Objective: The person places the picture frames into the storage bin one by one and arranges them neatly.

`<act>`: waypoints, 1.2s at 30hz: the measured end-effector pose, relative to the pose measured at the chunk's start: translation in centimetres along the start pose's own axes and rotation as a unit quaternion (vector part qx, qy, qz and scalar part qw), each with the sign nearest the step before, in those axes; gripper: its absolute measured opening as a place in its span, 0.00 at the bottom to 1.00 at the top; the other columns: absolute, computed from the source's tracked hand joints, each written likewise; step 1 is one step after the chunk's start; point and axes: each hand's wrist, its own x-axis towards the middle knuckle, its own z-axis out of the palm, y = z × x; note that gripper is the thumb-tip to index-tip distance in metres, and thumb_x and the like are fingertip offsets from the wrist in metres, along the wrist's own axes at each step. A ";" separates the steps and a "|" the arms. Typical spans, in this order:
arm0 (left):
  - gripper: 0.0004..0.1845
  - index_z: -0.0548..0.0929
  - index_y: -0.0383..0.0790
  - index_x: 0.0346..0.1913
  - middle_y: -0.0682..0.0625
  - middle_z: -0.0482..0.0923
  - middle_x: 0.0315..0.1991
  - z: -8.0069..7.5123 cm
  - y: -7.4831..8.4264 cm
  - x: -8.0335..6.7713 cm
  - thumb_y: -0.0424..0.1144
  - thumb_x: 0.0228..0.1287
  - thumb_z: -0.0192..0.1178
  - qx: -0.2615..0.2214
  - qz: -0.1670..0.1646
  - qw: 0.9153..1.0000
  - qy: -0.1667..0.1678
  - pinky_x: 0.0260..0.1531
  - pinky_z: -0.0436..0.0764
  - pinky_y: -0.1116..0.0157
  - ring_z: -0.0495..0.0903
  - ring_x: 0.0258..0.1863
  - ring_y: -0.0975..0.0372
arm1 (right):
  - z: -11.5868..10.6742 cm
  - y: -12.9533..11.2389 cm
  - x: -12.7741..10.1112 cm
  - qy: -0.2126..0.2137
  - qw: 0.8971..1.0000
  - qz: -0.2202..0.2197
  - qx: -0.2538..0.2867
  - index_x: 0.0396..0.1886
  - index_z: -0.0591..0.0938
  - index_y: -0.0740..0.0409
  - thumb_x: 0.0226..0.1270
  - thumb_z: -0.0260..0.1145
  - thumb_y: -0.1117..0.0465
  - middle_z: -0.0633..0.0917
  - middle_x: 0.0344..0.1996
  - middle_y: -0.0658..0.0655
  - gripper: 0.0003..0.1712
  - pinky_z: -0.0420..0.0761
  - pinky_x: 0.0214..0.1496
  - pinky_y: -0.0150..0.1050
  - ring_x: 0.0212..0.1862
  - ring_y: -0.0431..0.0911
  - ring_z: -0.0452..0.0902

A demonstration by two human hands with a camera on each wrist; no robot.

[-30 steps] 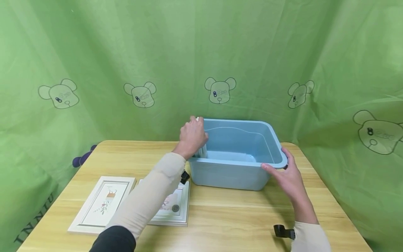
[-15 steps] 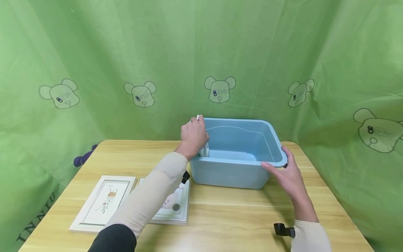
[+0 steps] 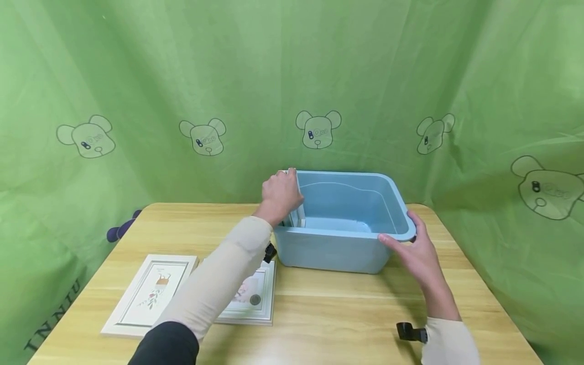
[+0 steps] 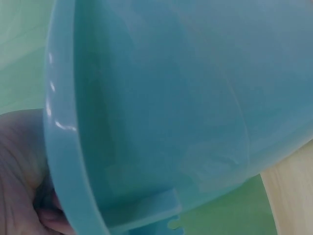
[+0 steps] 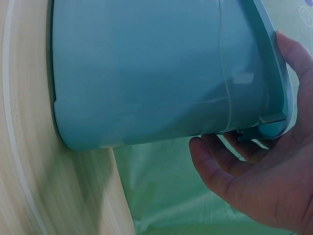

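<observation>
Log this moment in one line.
left hand: gripping white frame inside tub, left end | right hand: gripping tub's near right corner | left picture, right picture: flat on table

At the lower left of the green fabric curtain [image 3: 255, 66], dark capital letters [image 3: 58, 315] read "INNIU"; small lettering [image 3: 321, 132] on its outlined bear heads [image 3: 318, 141] is too blurred.

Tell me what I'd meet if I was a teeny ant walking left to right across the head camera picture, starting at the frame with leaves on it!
White frame with leaves, frame with a pinkish picture, left hand, blue tub, right hand.
</observation>
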 end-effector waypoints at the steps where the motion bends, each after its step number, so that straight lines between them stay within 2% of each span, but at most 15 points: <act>1: 0.31 0.65 0.45 0.60 0.47 0.75 0.38 0.0 0.0 0.0 0.48 0.50 0.55 0.002 -0.001 1.000 0.000 0.13 0.73 0.67 0.74 0.24 0.59 | 0.0 0.0 0.0 0.000 1.000 0.001 0.000 0.69 0.37 0.35 0.48 0.66 0.41 0.52 0.68 0.62 0.57 0.56 0.60 0.66 0.65 0.63 0.51; 7: 0.31 0.65 0.45 0.60 0.47 0.75 0.38 0.0 0.0 0.0 0.51 0.52 0.51 0.002 -0.004 1.000 0.005 0.12 0.71 0.67 0.73 0.23 0.59 | 0.0 -0.1 0.0 -0.003 1.000 0.008 -0.001 0.70 0.37 0.39 0.48 0.66 0.41 0.51 0.69 0.62 0.59 0.56 0.60 0.67 0.66 0.64 0.51; 13: 0.28 0.67 0.45 0.58 0.48 0.74 0.35 -0.1 0.0 0.1 0.52 0.54 0.49 -0.021 -0.008 1.000 0.021 0.13 0.71 0.66 0.72 0.22 0.59 | -0.1 -0.1 -0.1 -0.003 1.000 0.006 -0.001 0.69 0.37 0.36 0.49 0.66 0.41 0.52 0.68 0.62 0.58 0.55 0.60 0.67 0.66 0.63 0.51; 23: 0.31 0.66 0.46 0.59 0.47 0.74 0.40 -0.4 -0.2 0.0 0.55 0.53 0.50 -0.029 -0.006 0.999 0.036 0.12 0.71 0.67 0.72 0.21 0.60 | 0.1 -0.1 -0.1 -0.002 1.000 0.004 0.000 0.69 0.37 0.35 0.48 0.66 0.41 0.52 0.68 0.62 0.57 0.54 0.61 0.67 0.66 0.63 0.50; 30: 0.31 0.67 0.47 0.58 0.49 0.75 0.39 -1.6 -1.5 -0.3 0.60 0.54 0.49 -0.061 -0.013 0.996 0.065 0.17 0.74 0.64 0.73 0.22 0.58 | 0.1 -0.1 0.0 -0.004 1.000 0.004 0.001 0.68 0.37 0.33 0.49 0.65 0.42 0.52 0.68 0.62 0.56 0.55 0.60 0.66 0.66 0.63 0.51; 36: 0.27 0.70 0.49 0.53 0.51 0.73 0.37 -2.3 -4.1 -0.3 0.60 0.54 0.48 -0.103 -0.042 0.992 0.065 0.18 0.71 0.64 0.72 0.23 0.58 | 0.0 -0.1 -0.1 -0.005 1.000 0.009 0.001 0.68 0.37 0.32 0.50 0.65 0.41 0.51 0.69 0.62 0.56 0.56 0.61 0.65 0.66 0.63 0.50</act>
